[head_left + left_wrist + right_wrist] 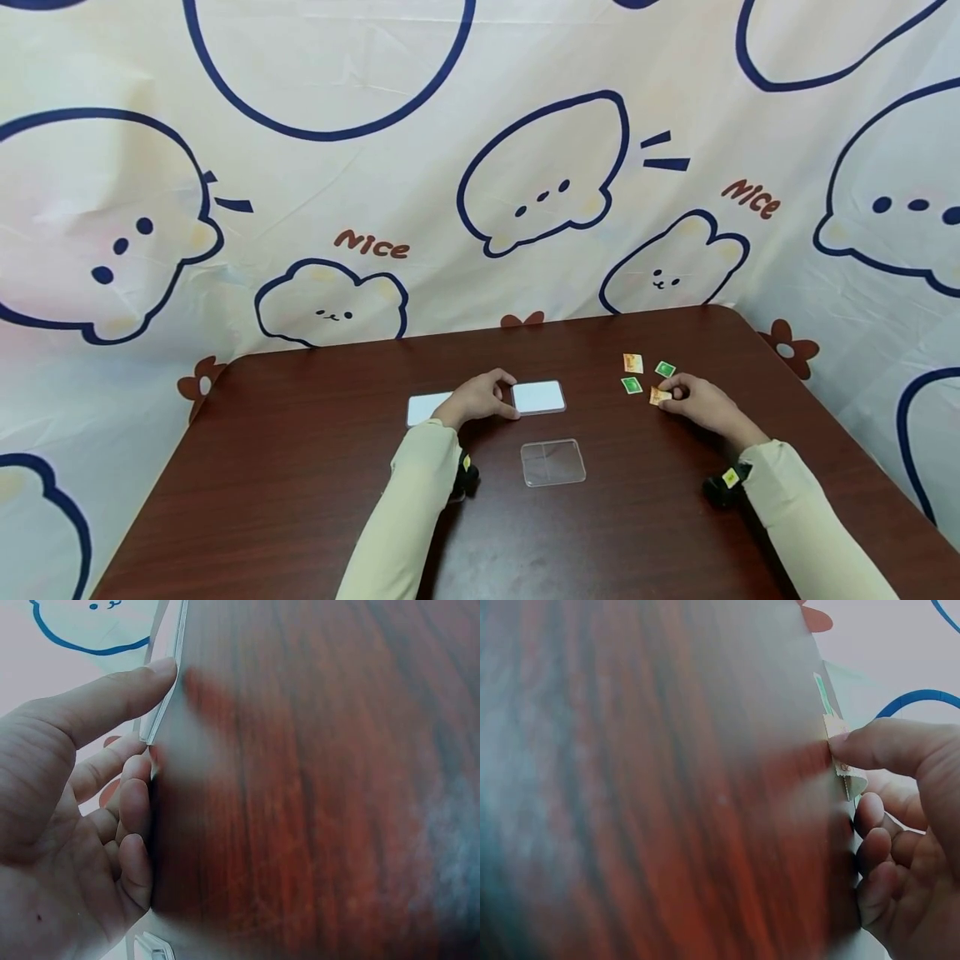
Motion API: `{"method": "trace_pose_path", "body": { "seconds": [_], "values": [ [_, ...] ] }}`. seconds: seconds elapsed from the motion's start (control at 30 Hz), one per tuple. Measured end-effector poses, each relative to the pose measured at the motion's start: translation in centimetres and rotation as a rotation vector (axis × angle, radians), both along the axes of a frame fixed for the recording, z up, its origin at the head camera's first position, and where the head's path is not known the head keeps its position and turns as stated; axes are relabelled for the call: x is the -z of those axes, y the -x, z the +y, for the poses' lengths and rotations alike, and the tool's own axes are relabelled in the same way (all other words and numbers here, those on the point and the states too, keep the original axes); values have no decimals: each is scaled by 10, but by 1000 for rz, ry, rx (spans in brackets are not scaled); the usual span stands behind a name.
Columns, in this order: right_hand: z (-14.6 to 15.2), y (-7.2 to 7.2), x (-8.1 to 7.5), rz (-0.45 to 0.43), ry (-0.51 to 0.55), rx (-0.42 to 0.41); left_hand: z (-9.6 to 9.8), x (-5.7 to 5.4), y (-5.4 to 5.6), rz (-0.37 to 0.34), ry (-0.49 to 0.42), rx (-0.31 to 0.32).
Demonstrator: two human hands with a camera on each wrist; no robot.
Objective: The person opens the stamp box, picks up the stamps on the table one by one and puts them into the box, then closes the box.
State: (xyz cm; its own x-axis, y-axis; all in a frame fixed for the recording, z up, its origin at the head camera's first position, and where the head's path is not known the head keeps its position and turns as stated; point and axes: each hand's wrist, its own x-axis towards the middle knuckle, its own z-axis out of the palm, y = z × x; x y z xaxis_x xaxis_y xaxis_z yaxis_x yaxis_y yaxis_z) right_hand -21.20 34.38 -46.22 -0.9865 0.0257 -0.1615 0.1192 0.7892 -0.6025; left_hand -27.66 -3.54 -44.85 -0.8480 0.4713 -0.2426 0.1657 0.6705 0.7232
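My left hand (480, 397) holds the near left end of a flat, clear-edged case with a white face (538, 397) between thumb and forefinger. The left wrist view shows the thumb (124, 697) along the case's edge. A second white-faced case (427, 407) lies to the left, partly hidden by this hand. My right hand (701, 403) pinches a small orange stamp (657, 396); its notched edge and a bent corner show under the thumb in the right wrist view. Close by lie another orange stamp (633, 363) and two green stamps (632, 385).
An empty clear plastic lid or tray (553, 463) lies nearer to me, between the arms. The dark brown wooden table (300, 500) meets a printed cloth (525, 167) at its back and sides. Part of another clear item shows beneath the left wrist.
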Motion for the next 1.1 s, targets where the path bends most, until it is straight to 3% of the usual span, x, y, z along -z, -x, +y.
{"method": "trace_pose_path", "body": {
  "seconds": [0.53, 1.1],
  "values": [
    [5, -1, -7, 29, 84, -68, 0, -3, -2, 12, 13, 2],
    [-49, 20, -24, 60, 117, -169, 0, -1, -3, 24, 9, -5]
  ]
}}
